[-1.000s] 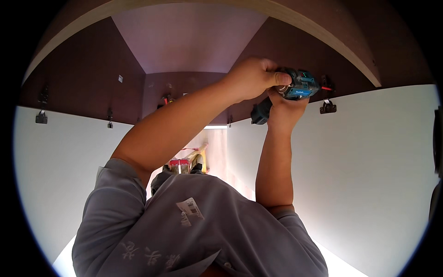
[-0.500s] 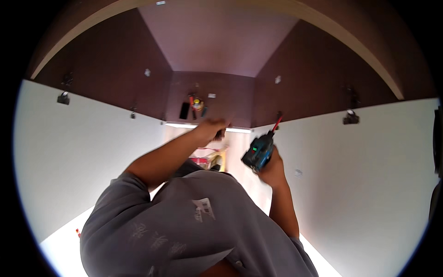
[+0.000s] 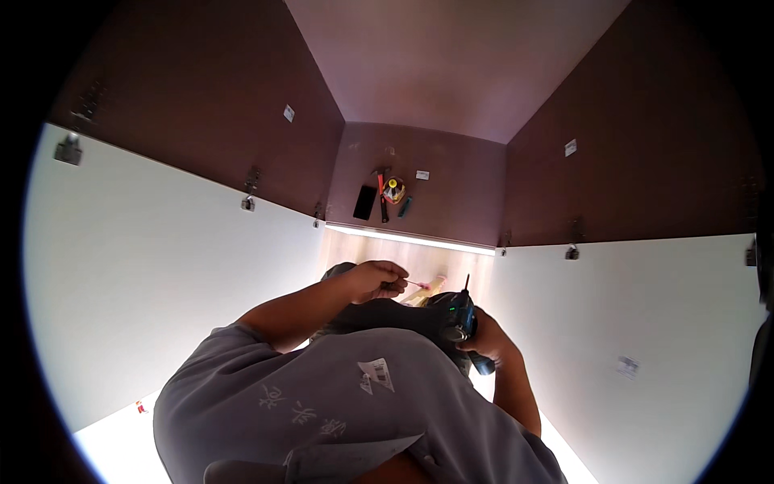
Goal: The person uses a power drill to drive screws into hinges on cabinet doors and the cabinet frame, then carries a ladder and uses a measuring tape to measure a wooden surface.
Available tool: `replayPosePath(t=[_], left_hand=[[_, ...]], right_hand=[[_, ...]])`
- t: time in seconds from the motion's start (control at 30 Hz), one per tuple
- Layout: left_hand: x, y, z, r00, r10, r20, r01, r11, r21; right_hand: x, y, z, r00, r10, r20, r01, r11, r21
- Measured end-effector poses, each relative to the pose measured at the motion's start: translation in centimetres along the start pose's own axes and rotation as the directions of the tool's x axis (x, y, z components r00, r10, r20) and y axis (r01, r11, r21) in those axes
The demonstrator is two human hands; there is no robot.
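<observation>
While the grey shirt (image 3: 322, 403) is seen nearest, the drill (image 3: 459, 319) is grasped by the right hand (image 3: 487, 332) before it, the dark bit (image 3: 467, 284) pointed away. The left hand (image 3: 372, 281) is held nearby, fingers curled; whether anything is pinched cannot be told. The bit is best kept clear of those fingers, the handle firmly gripped. Beyond, a hammer (image 3: 381, 189) is laid on the brown panel (image 3: 463, 202).

Left grip (image 3: 377, 281) pinched, right grip (image 3: 487, 334) curled, forearms (image 3: 310, 307) angled inward.
</observation>
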State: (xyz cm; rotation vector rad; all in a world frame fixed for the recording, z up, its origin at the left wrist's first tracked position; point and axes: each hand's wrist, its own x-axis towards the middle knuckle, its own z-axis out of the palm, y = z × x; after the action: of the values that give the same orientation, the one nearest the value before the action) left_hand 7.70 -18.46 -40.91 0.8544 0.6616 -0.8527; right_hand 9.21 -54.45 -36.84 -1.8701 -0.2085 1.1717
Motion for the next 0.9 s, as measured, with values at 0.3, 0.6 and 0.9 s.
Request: replayPosePath(t=[0.3, 0.6, 0.9], left_hand=[[9.1, -4.5, -4.0, 0.974, -0.009, 0.226, 0.030, 0.995, -0.090], [5.5, -11.5, -8.1, 0.937, 0.284, 0.202, -0.254, 0.953, -0.163], [-0.7, -14.9, -11.7, 0.898, 0.420, 0.129, -0.335, 0.844, -0.419]], right_hand=[[13.1, -1.2, 6.9, 0.965, -0.219, -0.146, 0.104, 0.826, -0.554], [11.4, -4.3, 13.5, 0.946, -0.323, 0.035, 0.265, 0.705, -0.657], [8.3, 6.4, 8.1, 0.834, -0.297, -0.465, 0.288, 0.953, -0.092]])
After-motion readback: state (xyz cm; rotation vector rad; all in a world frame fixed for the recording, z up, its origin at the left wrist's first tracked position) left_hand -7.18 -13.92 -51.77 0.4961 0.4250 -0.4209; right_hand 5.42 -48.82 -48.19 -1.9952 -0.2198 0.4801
